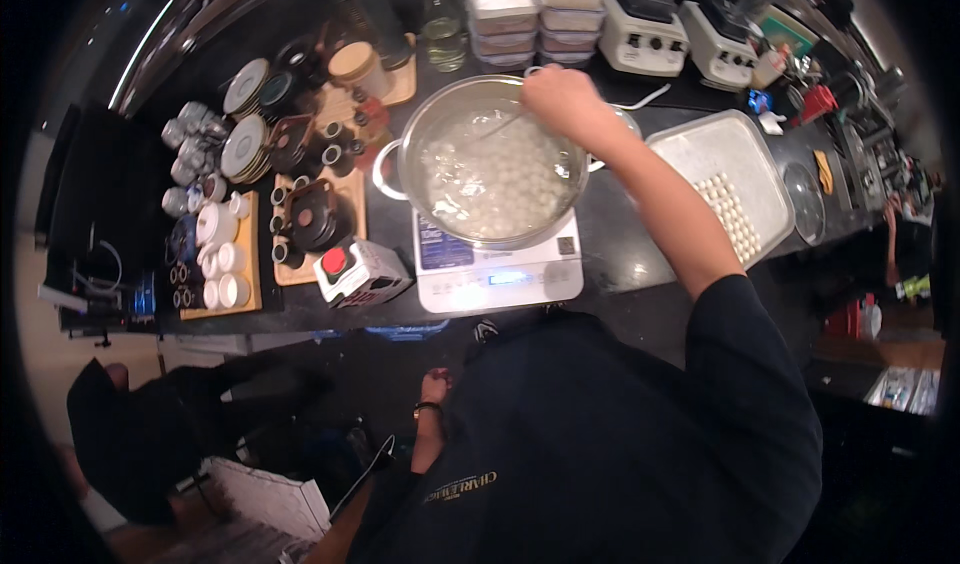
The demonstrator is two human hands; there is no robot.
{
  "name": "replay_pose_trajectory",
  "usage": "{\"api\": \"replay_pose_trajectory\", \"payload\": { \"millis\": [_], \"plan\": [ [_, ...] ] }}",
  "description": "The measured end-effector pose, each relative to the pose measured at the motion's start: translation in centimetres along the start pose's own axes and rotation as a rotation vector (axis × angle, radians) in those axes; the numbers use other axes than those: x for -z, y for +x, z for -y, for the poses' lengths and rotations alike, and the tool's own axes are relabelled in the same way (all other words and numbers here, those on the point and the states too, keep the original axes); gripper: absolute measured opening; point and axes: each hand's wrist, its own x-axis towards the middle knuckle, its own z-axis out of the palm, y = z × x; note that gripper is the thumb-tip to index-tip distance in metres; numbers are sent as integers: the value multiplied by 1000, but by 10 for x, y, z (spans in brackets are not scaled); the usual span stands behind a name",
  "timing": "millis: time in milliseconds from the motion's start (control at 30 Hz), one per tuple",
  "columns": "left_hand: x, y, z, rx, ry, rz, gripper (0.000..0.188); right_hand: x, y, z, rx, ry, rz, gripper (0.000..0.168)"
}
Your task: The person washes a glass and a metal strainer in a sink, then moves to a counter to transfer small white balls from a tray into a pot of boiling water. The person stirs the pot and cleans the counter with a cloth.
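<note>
My right hand (562,103) grips a thin metal utensil (504,124) above a large metal pot (406,160). The utensil's lower end dips into bubbling liquid with many small pale balls (517,185); its tip is hidden. Beneath the pot is a white and silver countertop cooker (499,294) with a lit display. What appears to be my left hand (436,385) hangs low beside my body, fingers curled, with a dark band at the wrist; whether it holds anything is unclear. Right of the pot, a metal tray (697,144) carries rows of small white balls (727,215).
Left of the pot stand a carton (364,271) with a red cap, a dark teapot (319,215), cups and stacked saucers (244,148). Lidded plastic boxes (506,39) and blenders (645,43) line the back. A glass lid (806,208) lies right of the tray. Another person (135,444) is at lower left.
</note>
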Motion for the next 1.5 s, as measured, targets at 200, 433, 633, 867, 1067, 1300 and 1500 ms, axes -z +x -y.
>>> {"api": "replay_pose_trajectory", "payload": {
  "millis": [200,433,633,867,1067,1300,1500],
  "plan": [
    [-7,-34,22,100,43,16,21,6,-5,-15,45,-68,-143,14],
    [-15,-49,32,49,140,-26,21,28,-16,-19,20,-96,-6,20],
    [-13,-39,19,83,93,-1,22,54,-55,-39,2,-137,-258,29],
    [-6,-23,21,90,-83,-18,20,74,-93,-37,-65,-252,-363,25],
    [-4,-28,16,101,-68,-25,21,79,-110,-29,-80,-128,-488,28],
    [-6,-40,24,146,70,16,25,58,-117,-30,-32,-155,-366,25],
    [-10,-43,18,170,68,11,24,46,-89,-7,107,-209,-321,27]
  ]
}}
